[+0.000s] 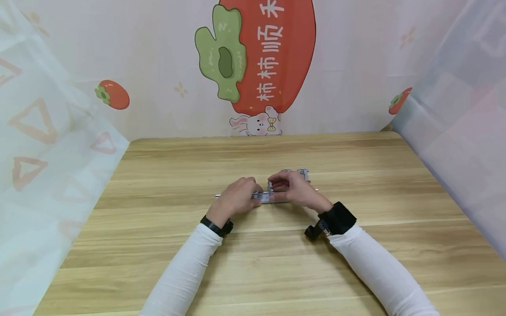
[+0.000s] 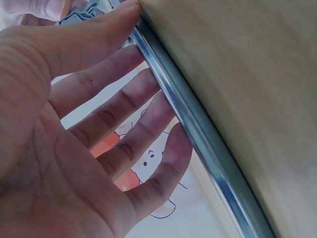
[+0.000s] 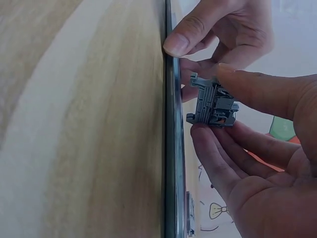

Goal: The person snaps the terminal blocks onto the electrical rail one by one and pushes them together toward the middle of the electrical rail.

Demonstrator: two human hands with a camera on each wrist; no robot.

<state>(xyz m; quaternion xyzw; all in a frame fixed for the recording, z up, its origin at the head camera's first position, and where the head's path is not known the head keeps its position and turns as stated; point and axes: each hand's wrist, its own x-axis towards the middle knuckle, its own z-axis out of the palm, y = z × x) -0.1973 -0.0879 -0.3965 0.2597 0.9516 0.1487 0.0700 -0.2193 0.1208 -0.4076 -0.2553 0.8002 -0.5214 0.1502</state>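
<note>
A silvery metal mounting rail (image 1: 262, 197) lies across the table, partly covered by both hands. My left hand (image 1: 236, 196) holds the rail between thumb and fingers, left of its middle; in the left wrist view the fingertips rest along the rail's edge (image 2: 184, 110). My right hand (image 1: 297, 189) pinches a grey terminal block (image 3: 214, 104) between thumb and fingers. In the right wrist view the block stands just beside the rail, its two feet facing it. A narrow gap shows between them there.
Behind the right hand lie more grey terminal blocks (image 1: 303, 174), partly hidden by that hand. The wooden table (image 1: 253, 272) reaches back to a printed cloth (image 1: 158, 52), and cloth also hangs at both sides.
</note>
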